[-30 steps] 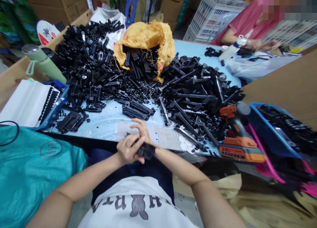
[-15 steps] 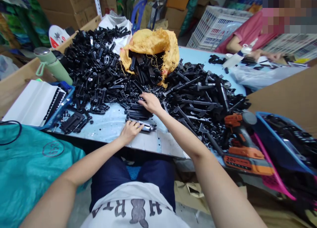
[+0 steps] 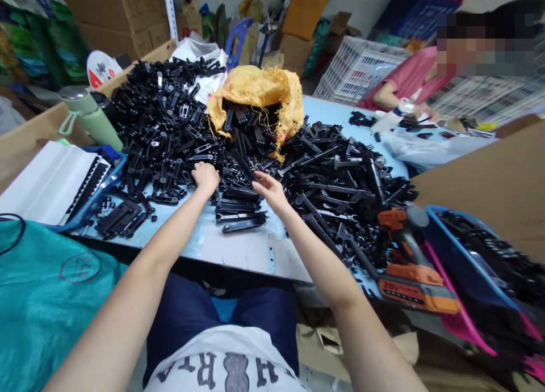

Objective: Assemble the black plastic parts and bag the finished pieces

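Observation:
My left hand [image 3: 205, 177] is at the near edge of the heap of small black slotted parts [image 3: 170, 131], its fingers curled down among them; what they hold is hidden. Between the thumb and fingers of my right hand [image 3: 271, 192] is the lower end of a long black bar [image 3: 243, 165], which slants up and to the left. Just below my hands, several similar black bars [image 3: 238, 206] lie side by side in a row. The nearest bar [image 3: 243, 226] shows a shiny edge. Small metal bits [image 3: 267, 168] are scattered behind my right hand.
A torn yellow sack [image 3: 255, 85] spills black parts at the back. Longer black pieces [image 3: 336, 182] are heaped to the right, beside an orange cordless drill [image 3: 411, 261] and a blue basket [image 3: 468, 256]. A green flask [image 3: 96, 119] stands left. Across the table sits a person [image 3: 400, 85].
My left hand has left the front bar of the row and moved up and left to the small parts. My right hand has shifted slightly right and now has a bar raised in it.

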`<state>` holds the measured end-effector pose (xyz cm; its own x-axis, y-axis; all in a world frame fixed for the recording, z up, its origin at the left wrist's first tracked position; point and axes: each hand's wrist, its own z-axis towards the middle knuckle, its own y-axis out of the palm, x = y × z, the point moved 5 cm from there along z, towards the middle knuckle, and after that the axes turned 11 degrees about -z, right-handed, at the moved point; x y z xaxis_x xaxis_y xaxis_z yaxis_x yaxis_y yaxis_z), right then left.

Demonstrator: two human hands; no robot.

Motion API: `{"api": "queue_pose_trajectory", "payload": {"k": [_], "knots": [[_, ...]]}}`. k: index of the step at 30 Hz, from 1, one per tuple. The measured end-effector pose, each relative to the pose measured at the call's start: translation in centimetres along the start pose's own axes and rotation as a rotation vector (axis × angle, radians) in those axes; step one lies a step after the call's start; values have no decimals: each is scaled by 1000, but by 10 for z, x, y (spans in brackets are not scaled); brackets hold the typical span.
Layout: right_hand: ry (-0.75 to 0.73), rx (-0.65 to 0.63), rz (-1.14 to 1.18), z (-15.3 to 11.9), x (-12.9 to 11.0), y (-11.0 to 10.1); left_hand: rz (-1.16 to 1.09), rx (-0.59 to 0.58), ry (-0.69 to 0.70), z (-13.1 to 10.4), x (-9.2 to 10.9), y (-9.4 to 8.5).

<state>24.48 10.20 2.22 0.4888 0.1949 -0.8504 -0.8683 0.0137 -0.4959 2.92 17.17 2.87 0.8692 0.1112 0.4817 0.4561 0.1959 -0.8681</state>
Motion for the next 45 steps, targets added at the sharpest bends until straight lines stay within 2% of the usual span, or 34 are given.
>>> {"api": "queue_pose_trajectory", "payload": {"k": [3,5,7,9,11,14,18,20,21,23,26,28,30,32,35,37,39,42,45], "knots": [[-222,-120,-246,-83,-9,-29,-159,71,112,-20,-1,-10],[-279,-252,-470,-134,-6,-41,-319,54,314,-52,2,-16],[-273,-349,-671,-168,1,-46,-456,-75,537,-96,8,-13],[-261,-370,-800,-183,5,-41,-487,-208,634,-138,12,-3],[-280,-355,-829,-182,5,-29,-476,-265,661,-169,15,7],[-281,-308,-691,-167,-1,-10,-436,-298,669,-186,12,15],[-135,-98,-131,-148,-10,-9,-301,-407,718,-184,0,13],[-62,-54,123,-146,-9,-13,-329,-421,704,-185,-7,5],[-34,-42,175,-148,-6,-16,-388,-404,677,-186,-10,0],[-7,-13,101,-154,1,-28,-527,-358,598,-190,-15,-10],[-80,-42,-258,-167,8,-44,-677,-327,449,-198,-22,-18],[-174,-157,-510,-172,7,-38,-726,-337,376,-205,-22,-17],[-229,-255,-644,-173,2,-20,-757,-351,355,-212,-17,-14],[-180,-234,-578,-168,-4,-1,-791,-364,368,-221,-9,-10],[31,-110,-158,-159,-9,21,-874,-373,387,-231,5,-7],[130,-97,100,-157,-11,29,-922,-337,391,-234,10,-9],[101,-117,169,-156,-17,28,-923,-286,400,-234,13,-14],[-88,-120,30,-156,-30,20,-865,-257,442,-236,17,-18],[-174,-42,-34,-161,-38,21,-871,-138,436,-239,21,-23]]}}
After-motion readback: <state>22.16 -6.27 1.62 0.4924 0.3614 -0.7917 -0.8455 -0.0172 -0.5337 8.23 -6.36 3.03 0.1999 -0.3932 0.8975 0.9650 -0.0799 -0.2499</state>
